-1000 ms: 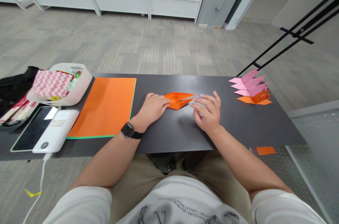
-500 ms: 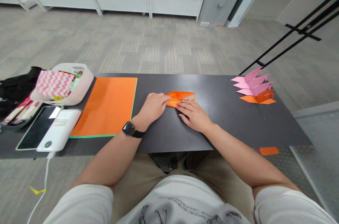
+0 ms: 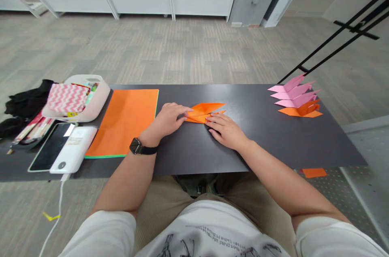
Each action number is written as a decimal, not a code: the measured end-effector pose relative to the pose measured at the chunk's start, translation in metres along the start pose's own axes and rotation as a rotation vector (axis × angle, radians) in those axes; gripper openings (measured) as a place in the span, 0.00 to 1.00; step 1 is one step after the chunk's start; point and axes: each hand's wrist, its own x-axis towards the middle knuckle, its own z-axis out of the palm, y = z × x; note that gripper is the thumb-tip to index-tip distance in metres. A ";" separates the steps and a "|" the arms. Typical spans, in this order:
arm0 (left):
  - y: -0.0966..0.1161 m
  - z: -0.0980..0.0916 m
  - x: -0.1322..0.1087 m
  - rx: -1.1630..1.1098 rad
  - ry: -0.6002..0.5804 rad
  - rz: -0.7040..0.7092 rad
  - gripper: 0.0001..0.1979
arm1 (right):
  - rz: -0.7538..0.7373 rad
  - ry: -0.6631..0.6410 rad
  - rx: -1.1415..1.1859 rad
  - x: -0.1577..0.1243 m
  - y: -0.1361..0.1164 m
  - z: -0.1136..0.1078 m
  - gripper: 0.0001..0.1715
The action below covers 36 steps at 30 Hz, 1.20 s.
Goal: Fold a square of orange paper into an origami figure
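A piece of folded orange paper (image 3: 199, 116) lies on the dark table in front of me, with pointed flaps reaching to the right. My left hand (image 3: 168, 120), a black watch on its wrist, pinches the left end of the paper between thumb and fingers. Across the lower right part of the same paper, my right hand (image 3: 227, 130) rests with its fingers stretched out, holding it down. The fingertips cover parts of the folds.
Left of my hands is a stack of orange sheets (image 3: 124, 123). Beyond it are a white basket (image 3: 100, 101), a phone (image 3: 51, 147) and a white power bank (image 3: 73, 149) with a cable. Pink folded papers (image 3: 293, 91) and an orange one (image 3: 299, 110) stand at the right.
My left hand has moved slightly left along the paper, uncovering more of its left part. The right hand stays on the paper, nearly in place.
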 end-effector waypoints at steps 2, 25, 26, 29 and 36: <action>0.001 -0.002 0.000 -0.036 -0.013 0.005 0.21 | -0.004 0.010 0.000 -0.001 0.002 -0.002 0.20; -0.003 -0.022 -0.003 -0.163 -0.009 0.120 0.15 | -0.043 0.039 0.039 -0.001 0.009 -0.002 0.20; -0.003 -0.025 -0.004 -0.165 0.023 0.124 0.15 | -0.040 0.042 0.043 -0.001 0.010 -0.002 0.20; 0.004 -0.033 -0.007 -0.150 0.210 0.128 0.15 | -0.025 0.046 0.030 -0.002 0.010 -0.003 0.19; 0.082 -0.013 -0.023 0.041 0.209 0.244 0.17 | -0.005 -0.001 -0.001 -0.003 0.006 -0.001 0.23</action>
